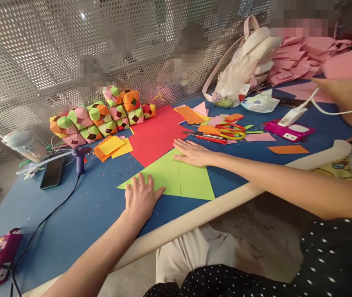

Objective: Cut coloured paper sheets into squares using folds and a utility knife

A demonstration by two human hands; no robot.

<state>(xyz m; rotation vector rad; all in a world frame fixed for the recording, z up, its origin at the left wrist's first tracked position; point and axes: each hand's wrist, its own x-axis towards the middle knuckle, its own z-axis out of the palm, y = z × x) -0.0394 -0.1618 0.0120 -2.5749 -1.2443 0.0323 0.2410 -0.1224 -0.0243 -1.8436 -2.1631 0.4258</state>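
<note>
A light green sheet of paper [194, 181] with a folded, triangle-like outline lies on the blue table near its front edge. My left hand [141, 196] rests on its left part, fingers apart and slightly bent. Farther right, my right hand [191, 153] lies flat along the far edge of the green sheet, fingers stretched out. Neither hand holds anything. Behind the green sheet is a red sheet of paper [157, 134], partly covered by it. A pair of scissors [231, 131] with yellow-red handles and a red cutter [209, 138] lie just beyond my right hand.
Folded paper blocks [98, 115] are stacked along the perforated metal panel. A glue gun [81, 159], a phone [53, 171] and a tumbler [24, 144] stand left. Right are a purple power strip [289, 130], a backpack [250, 57] and another person's hand [343, 88] at pink paper.
</note>
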